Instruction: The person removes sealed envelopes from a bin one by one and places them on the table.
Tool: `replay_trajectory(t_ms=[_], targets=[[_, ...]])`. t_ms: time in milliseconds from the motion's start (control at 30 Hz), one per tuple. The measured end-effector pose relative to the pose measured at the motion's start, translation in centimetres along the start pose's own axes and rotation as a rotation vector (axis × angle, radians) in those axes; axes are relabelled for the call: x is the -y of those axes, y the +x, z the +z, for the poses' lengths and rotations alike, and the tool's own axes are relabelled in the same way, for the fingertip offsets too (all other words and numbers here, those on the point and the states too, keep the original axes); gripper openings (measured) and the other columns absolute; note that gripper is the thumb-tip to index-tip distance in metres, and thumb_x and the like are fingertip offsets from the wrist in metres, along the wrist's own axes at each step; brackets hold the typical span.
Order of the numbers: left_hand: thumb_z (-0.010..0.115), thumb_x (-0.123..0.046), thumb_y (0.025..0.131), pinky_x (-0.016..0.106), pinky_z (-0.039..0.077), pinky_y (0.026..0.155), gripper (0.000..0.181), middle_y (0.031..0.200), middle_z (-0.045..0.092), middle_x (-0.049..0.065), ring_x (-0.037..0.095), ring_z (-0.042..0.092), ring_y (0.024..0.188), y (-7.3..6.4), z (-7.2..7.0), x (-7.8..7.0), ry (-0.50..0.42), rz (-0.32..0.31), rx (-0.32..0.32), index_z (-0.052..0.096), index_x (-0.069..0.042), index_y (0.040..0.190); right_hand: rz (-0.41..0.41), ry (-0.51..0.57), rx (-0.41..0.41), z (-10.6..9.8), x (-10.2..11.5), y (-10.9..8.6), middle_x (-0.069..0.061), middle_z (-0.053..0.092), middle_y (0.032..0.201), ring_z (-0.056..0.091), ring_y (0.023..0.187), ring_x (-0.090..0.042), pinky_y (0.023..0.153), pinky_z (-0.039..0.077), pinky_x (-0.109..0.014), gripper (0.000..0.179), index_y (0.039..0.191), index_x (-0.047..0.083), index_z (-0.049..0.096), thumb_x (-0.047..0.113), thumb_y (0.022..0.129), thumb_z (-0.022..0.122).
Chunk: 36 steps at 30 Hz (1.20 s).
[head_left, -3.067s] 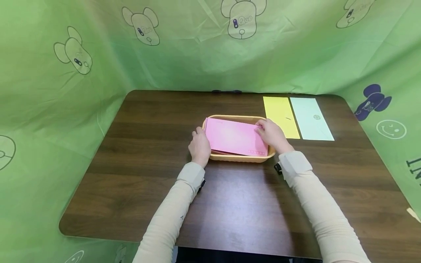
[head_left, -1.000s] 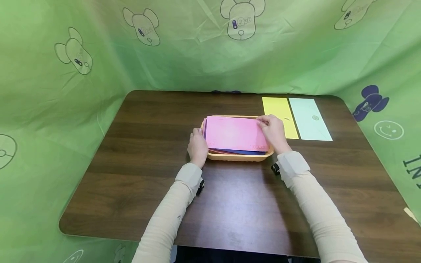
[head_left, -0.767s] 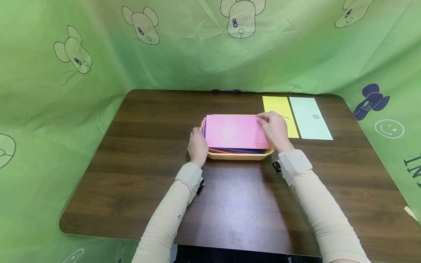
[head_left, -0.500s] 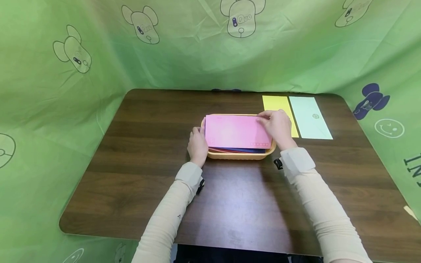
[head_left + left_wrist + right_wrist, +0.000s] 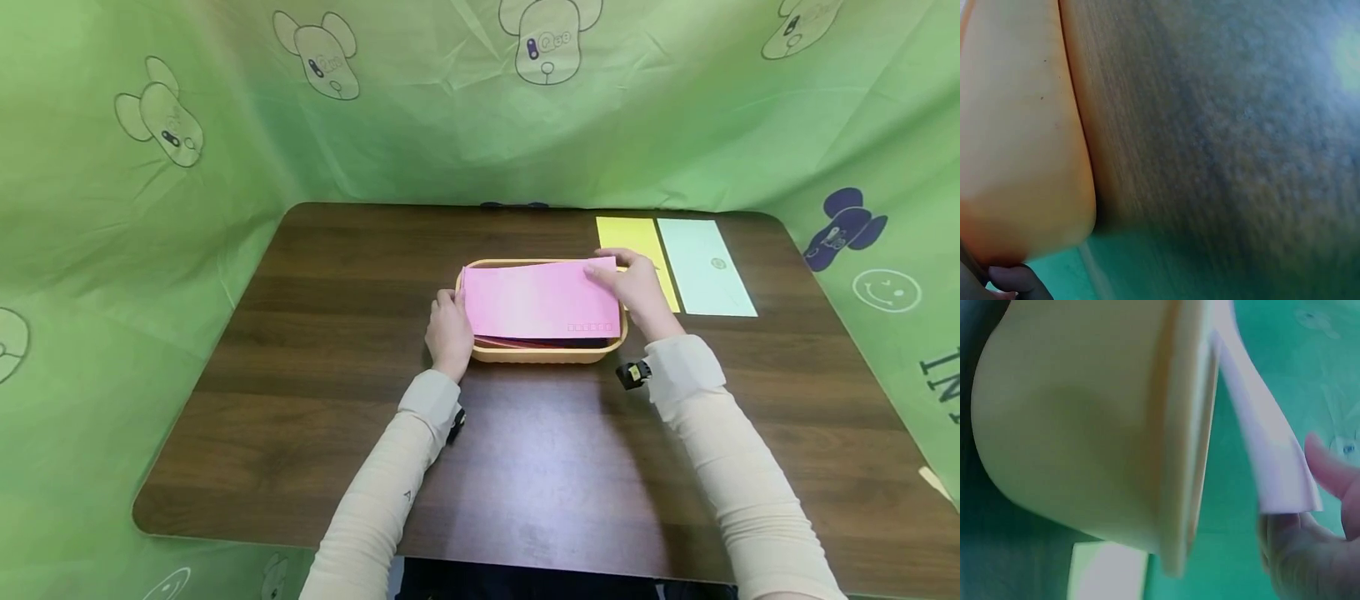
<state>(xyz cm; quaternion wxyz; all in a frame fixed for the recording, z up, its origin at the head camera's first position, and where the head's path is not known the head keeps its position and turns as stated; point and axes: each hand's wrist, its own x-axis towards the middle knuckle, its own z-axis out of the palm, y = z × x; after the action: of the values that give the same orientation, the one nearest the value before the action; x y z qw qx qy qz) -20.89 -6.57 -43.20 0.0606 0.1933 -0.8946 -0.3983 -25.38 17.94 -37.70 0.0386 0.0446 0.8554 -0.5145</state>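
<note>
A pink envelope printed with a row of small boxes lies across the top of a yellow-orange plastic basket. My right hand pinches its right end between thumb and fingers. In the right wrist view this end of the envelope is raised above the basket rim. At the basket's left end my left hand grips the side; the left wrist view shows its fingers against the basket wall. Red and dark edges of other flat items show beneath the envelope.
A yellow envelope and a pale mint envelope lie flat behind the right hand. The brown wooden table meets a green patterned curtain at its back and sides.
My right hand has shifted slightly right, and the pink envelope's right end has risen, tilting it. Earlier a blue edge showed below it. The left hand stays at the basket's left end.
</note>
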Motion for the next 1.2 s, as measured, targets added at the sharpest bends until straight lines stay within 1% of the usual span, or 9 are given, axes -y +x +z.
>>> replay_trajectory(t_ms=[133,233,367,467,600,700,767,900,1200], targets=[[0.035,-0.036,0.104,0.051,0.050,0.083,0.038,0.108,0.060,0.016,0.037,0.063,0.099,0.1,-0.1,0.0,0.004,-0.001,-0.008,0.053,-0.007,0.119,0.045,-0.023,0.139,-0.4,-0.7,-0.2,-0.006,0.062,0.099,0.055,0.070,0.001,0.064,0.050,-0.015,0.050,0.129,-0.007,0.053,0.024,0.091,0.064],[0.035,-0.036,0.104,0.050,0.050,0.084,0.038,0.109,0.060,0.016,0.037,0.063,0.100,0.1,-0.1,-0.1,0.011,0.000,-0.002,0.052,-0.007,0.120,0.004,-0.079,0.157,-0.7,-1.1,-0.3,-0.002,0.064,0.087,0.055,0.065,0.003,0.062,0.050,-0.015,0.045,0.126,-0.009,0.055,0.021,0.093,0.061],[0.035,-0.035,0.104,0.050,0.051,0.084,0.037,0.110,0.060,0.015,0.036,0.063,0.100,0.1,-0.1,-0.1,0.024,0.005,-0.001,0.052,-0.007,0.121,-0.021,-0.077,0.107,-0.7,-1.4,-0.3,-0.021,0.068,0.101,0.055,0.061,0.006,0.060,0.051,-0.014,0.042,0.125,-0.010,0.055,0.017,0.093,0.060],[0.036,-0.033,0.104,0.050,0.051,0.083,0.035,0.110,0.060,0.016,0.037,0.064,0.099,0.1,-0.1,-0.1,0.033,0.014,-0.003,0.052,-0.007,0.120,-0.025,-0.066,0.073,-0.7,-1.5,-0.2,-0.035,0.061,0.116,0.056,0.058,0.008,0.058,0.052,-0.014,0.042,0.127,-0.010,0.053,0.013,0.093,0.060],[0.037,-0.031,0.104,0.051,0.051,0.083,0.033,0.110,0.060,0.016,0.037,0.064,0.099,0.0,-0.2,-0.3,0.037,0.015,0.002,0.053,-0.006,0.120,-0.021,-0.060,0.064,-0.9,-1.7,-0.1,-0.037,0.058,0.118,0.057,0.055,0.008,0.057,0.052,-0.015,0.042,0.128,-0.010,0.051,0.012,0.093,0.060],[0.036,-0.031,0.104,0.050,0.051,0.083,0.034,0.109,0.060,0.016,0.036,0.064,0.099,0.0,-0.2,-0.4,0.042,0.011,0.006,0.052,-0.007,0.121,-0.002,-0.045,0.067,-1.1,-1.8,0.0,-0.027,0.068,0.103,0.058,0.054,0.006,0.056,0.052,-0.016,0.044,0.129,-0.010,0.050,0.012,0.093,0.061],[0.035,-0.032,0.104,0.049,0.052,0.083,0.035,0.109,0.060,0.015,0.035,0.064,0.098,0.0,-0.1,-0.4,0.048,0.008,0.010,0.052,-0.007,0.121,0.008,-0.023,0.070,-1.2,-1.9,0.0,-0.011,0.072,0.085,0.058,0.054,0.006,0.055,0.052,-0.016,0.044,0.130,-0.010,0.049,0.012,0.093,0.060],[0.032,-0.031,0.105,0.048,0.052,0.083,0.035,0.109,0.060,0.014,0.034,0.064,0.098,0.2,0.0,-0.3,0.059,0.001,0.014,0.052,-0.008,0.121,0.016,0.035,0.068,-1.4,-1.9,-0.1,0.020,0.058,0.064,0.057,0.055,0.007,0.055,0.051,-0.015,0.042,0.130,-0.011,0.047,0.011,0.096,0.055],[0.030,-0.031,0.105,0.049,0.053,0.081,0.035,0.107,0.060,0.015,0.035,0.065,0.099,0.2,0.2,-0.2,0.078,0.006,0.012,0.052,-0.007,0.118,0.028,0.082,-0.014,-1.1,-1.8,-0.3,0.022,0.054,0.064,0.055,0.056,0.005,0.053,0.050,-0.015,0.033,0.125,-0.006,0.049,0.014,0.100,0.048]])
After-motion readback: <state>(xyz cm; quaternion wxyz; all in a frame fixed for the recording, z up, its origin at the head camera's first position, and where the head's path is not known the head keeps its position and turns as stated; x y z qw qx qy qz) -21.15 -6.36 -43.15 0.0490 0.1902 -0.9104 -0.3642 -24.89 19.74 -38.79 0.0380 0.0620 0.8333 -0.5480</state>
